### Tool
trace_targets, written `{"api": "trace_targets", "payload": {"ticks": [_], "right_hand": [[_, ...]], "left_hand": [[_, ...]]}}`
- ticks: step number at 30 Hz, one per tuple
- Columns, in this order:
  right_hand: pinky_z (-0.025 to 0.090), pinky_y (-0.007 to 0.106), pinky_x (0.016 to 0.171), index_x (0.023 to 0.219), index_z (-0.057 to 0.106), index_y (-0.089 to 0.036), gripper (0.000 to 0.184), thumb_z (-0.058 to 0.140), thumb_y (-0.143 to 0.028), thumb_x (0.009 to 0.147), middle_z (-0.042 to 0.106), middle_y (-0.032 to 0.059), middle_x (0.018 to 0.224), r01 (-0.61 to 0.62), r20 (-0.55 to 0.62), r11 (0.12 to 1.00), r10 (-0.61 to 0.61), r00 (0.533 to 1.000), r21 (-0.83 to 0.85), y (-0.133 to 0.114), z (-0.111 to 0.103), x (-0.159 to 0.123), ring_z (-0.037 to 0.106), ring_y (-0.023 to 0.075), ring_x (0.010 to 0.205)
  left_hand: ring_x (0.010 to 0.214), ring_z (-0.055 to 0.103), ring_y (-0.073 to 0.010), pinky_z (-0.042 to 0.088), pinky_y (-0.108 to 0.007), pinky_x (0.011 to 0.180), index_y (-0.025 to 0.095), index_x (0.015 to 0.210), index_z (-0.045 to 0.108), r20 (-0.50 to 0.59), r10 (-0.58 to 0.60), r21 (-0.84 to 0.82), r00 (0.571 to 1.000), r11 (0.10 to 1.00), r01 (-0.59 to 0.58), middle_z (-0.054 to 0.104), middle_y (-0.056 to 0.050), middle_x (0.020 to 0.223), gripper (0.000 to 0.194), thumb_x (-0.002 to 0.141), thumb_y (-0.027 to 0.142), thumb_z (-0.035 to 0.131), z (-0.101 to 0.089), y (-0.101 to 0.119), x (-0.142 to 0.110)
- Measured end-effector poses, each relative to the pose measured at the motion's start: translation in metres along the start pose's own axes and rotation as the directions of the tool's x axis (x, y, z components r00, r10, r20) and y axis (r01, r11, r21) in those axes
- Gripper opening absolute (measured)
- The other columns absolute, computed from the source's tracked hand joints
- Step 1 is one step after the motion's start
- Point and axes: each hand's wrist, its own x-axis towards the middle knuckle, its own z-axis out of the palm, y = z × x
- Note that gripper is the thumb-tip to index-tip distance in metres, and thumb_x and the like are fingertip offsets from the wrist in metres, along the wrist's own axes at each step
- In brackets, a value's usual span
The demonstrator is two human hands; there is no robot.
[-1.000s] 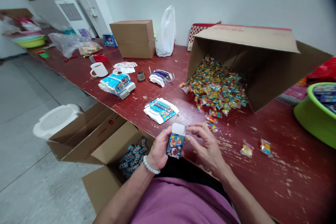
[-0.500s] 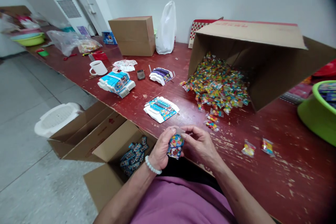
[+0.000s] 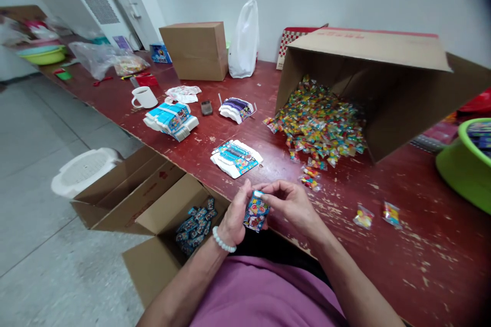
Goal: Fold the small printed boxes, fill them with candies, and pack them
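A small blue printed candy box [image 3: 256,213] stands upright in my left hand [image 3: 235,217], which is closed around its side; a white bead bracelet is on that wrist. At the box's top, my right hand [image 3: 293,204] is closed, thumb and fingers at the small white flap. Just beyond the hands lies a fanned stack of flat blue cartons [image 3: 237,157]. Several wrapped candies [image 3: 310,178] lie to the right of it. Below on the left, an open carton [image 3: 169,214] holds finished-looking little blue boxes [image 3: 196,225].
A large tipped cardboard box [image 3: 383,51] spills wrapped candies [image 3: 326,122] onto the red table [image 3: 422,189]. Two candy packets [image 3: 363,217] lie nearer on the right, by a green basin [image 3: 460,173]. Farther left are bundled blue cartons [image 3: 171,118], purple cartons [image 3: 236,110] and a white mug [image 3: 144,97].
The pale flap at the top of the box has folded down. My left thumb has lifted off the top, while the right fingers stay at the box's upper edge.
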Motion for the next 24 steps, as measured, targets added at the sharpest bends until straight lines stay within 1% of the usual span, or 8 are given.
{"api": "trace_targets", "payload": {"ticks": [4, 6, 8, 12, 16, 19, 21, 24], "right_hand": [[0.055, 0.032, 0.044, 0.073, 0.066, -0.019, 0.021, 0.076, -0.037, 0.074, 0.076, 0.0073, 0.092, -0.065, 0.032, 0.992, 0.062, 0.998, 0.104, -0.011, 0.004, -0.002, 0.064, 0.0174, 0.052], [0.057, 0.033, 0.049, 0.076, 0.067, -0.019, 0.019, 0.074, -0.037, 0.078, 0.075, 0.0075, 0.094, -0.005, 0.025, 1.0, 0.004, 1.0, 0.018, -0.009, 0.002, -0.004, 0.066, 0.0186, 0.058], [0.058, 0.035, 0.066, 0.079, 0.068, -0.02, 0.016, 0.068, -0.035, 0.085, 0.073, 0.0073, 0.098, 0.137, 0.052, 0.98, -0.13, 0.99, -0.146, -0.004, -0.002, -0.007, 0.069, 0.0208, 0.076], [0.05, 0.04, 0.091, 0.098, 0.066, -0.024, 0.011, 0.062, -0.031, 0.09, 0.066, 0.0078, 0.109, 0.409, 0.206, 0.805, -0.353, 0.913, -0.43, 0.009, -0.002, -0.017, 0.062, 0.0235, 0.104], [0.042, 0.052, 0.096, 0.132, 0.049, -0.023, 0.071, 0.081, -0.033, 0.069, 0.054, 0.0149, 0.134, 0.487, 0.283, 0.511, -0.426, 0.859, -0.708, 0.021, 0.008, -0.02, 0.05, 0.0348, 0.118], [0.038, 0.056, 0.096, 0.14, 0.041, -0.016, 0.084, 0.078, -0.025, 0.064, 0.052, 0.0186, 0.136, 0.469, 0.312, 0.323, -0.434, 0.845, -0.822, 0.028, 0.017, -0.012, 0.046, 0.0388, 0.117], [0.039, 0.053, 0.096, 0.136, 0.045, -0.013, 0.077, 0.073, -0.02, 0.065, 0.054, 0.0188, 0.132, 0.504, 0.356, 0.291, -0.437, 0.826, -0.813, 0.032, 0.023, -0.004, 0.048, 0.0373, 0.115], [0.042, 0.049, 0.096, 0.133, 0.048, -0.013, 0.074, 0.073, -0.024, 0.064, 0.055, 0.0178, 0.127, 0.571, 0.429, 0.355, -0.403, 0.808, -0.74, 0.036, 0.03, 0.009, 0.05, 0.0347, 0.112]], "left_hand": [[0.048, 0.062, -0.0164, 0.048, -0.026, 0.044, 0.014, 0.126, 0.064, 0.022, -0.035, 0.05, 0.999, 0.998, 0.034, 0.073, -0.009, 0.077, 0.069, 0.087, 0.068, 0.046, -0.003, 0.001, 0.0], [0.048, 0.062, -0.0158, 0.047, -0.025, 0.044, 0.014, 0.125, 0.065, 0.008, -0.013, 0.06, 1.0, 0.998, 0.012, 0.073, -0.009, 0.079, 0.063, 0.087, 0.062, 0.053, -0.006, 0.001, 0.0], [0.051, 0.063, -0.0159, 0.047, -0.025, 0.044, 0.015, 0.122, 0.067, 0.001, -0.005, 0.015, 1.0, 1.0, 0.005, 0.074, -0.009, 0.087, 0.052, 0.085, 0.051, 0.06, -0.009, 0.001, 0.0], [0.056, 0.064, -0.0148, 0.051, -0.027, 0.051, 0.013, 0.107, 0.071, -0.01, -0.058, -0.164, 0.998, 0.985, 0.056, 0.073, -0.009, 0.096, 0.035, 0.079, 0.03, 0.061, -0.013, 0.001, 0.003], [0.062, 0.066, -0.0156, 0.053, -0.026, 0.059, 0.013, 0.097, 0.071, -0.079, -0.044, -0.298, 0.996, 0.954, 0.019, 0.071, -0.005, 0.08, 0.024, 0.08, 0.026, 0.06, -0.012, 0.005, 0.007], [0.072, 0.068, -0.0167, 0.055, -0.026, 0.068, 0.012, 0.1, 0.069, -0.119, -0.039, -0.341, 0.992, 0.94, -0.004, 0.072, -0.006, 0.084, 0.022, 0.086, 0.026, 0.06, -0.013, 0.009, 0.008], [0.077, 0.069, -0.0171, 0.055, -0.027, 0.075, 0.011, 0.097, 0.068, -0.124, -0.038, -0.368, 0.992, 0.93, -0.011, 0.072, -0.007, 0.086, 0.022, 0.089, 0.028, 0.058, -0.017, 0.01, 0.007], [0.074, 0.069, -0.018, 0.055, -0.028, 0.072, 0.012, 0.094, 0.066, -0.134, -0.068, -0.351, 0.989, 0.936, 0.017, 0.071, -0.006, 0.081, 0.022, 0.09, 0.031, 0.056, -0.029, 0.011, 0.003]]}}
